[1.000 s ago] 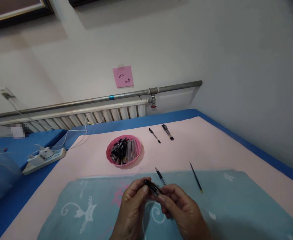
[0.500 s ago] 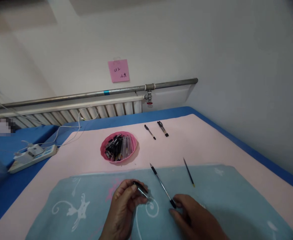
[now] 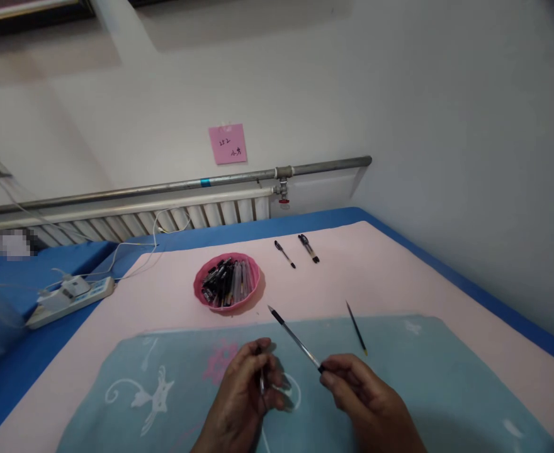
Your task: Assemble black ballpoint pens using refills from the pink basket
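Note:
My right hand (image 3: 364,393) pinches a clear-barrelled pen (image 3: 300,344) by its black rear end. The pen slants up and left, its uncapped tip away from me and its black grip near the tip. In my left hand (image 3: 239,393), closed fingers hold a pen cap (image 3: 260,376), mostly hidden by the fingers. A dark ink refill (image 3: 357,329) with a yellowish end lies beyond my right hand, across the edge of the blue-green cloth (image 3: 187,352).
A pink basket (image 3: 196,294) holds many pens and clear barrels (image 3: 242,280). Behind it lie a single capped pen (image 3: 285,254) and a small group of pens (image 3: 309,248) on the pink sheet (image 3: 400,277). At left, a power strip (image 3: 72,302) carries plugged-in chargers and white cables.
My right hand has lifted the pen's rear end off the cloth and moved it slightly up and left. My left hand has turned the cap to point more upright.

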A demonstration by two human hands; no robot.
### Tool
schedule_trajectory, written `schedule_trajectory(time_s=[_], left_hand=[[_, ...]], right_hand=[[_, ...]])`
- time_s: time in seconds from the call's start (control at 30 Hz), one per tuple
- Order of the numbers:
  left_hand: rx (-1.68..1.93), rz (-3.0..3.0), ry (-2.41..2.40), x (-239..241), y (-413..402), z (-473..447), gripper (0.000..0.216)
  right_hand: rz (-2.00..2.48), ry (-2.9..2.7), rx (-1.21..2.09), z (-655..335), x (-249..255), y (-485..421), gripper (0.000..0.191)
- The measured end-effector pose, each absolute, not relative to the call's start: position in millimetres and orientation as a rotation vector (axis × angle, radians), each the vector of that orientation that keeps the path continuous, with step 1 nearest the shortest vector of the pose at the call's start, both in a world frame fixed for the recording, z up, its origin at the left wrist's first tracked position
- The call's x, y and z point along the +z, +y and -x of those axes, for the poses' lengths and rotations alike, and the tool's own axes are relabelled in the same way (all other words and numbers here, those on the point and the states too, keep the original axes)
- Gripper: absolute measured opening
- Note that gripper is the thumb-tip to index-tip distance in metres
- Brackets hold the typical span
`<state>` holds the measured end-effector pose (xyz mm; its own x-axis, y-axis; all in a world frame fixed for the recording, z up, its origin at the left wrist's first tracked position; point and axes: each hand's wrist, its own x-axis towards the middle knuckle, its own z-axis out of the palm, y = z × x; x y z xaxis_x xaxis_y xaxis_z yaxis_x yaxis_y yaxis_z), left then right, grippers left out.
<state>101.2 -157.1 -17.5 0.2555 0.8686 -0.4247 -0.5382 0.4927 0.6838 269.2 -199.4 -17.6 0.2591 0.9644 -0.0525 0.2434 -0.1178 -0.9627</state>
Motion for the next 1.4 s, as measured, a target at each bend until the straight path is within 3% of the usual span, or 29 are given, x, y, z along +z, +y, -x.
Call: schedule_trajectory(time_s=[0.3,0.93,1.23,1.4], left_hand=[[0.893,-0.474,0.833,-16,-154,-113,0.02],[1.008,-0.514,0.882,-22,-152,-119,0.029],[1.031,-0.584,0.902,-20,-155,-120,0.031],[1.028,-0.605,0.912,-19,-154,-119,0.029]], right_hand=[[1.365,-1.013,1.253,-249,-26,-200,0.01],[1.365,-1.728,0.255,-260,-44,-201,0.014],[1.419,-1.754,0.349,-259,-46,-198,0.029],[1.424,-1.715,0.311,-261,-39,-198,0.017]])
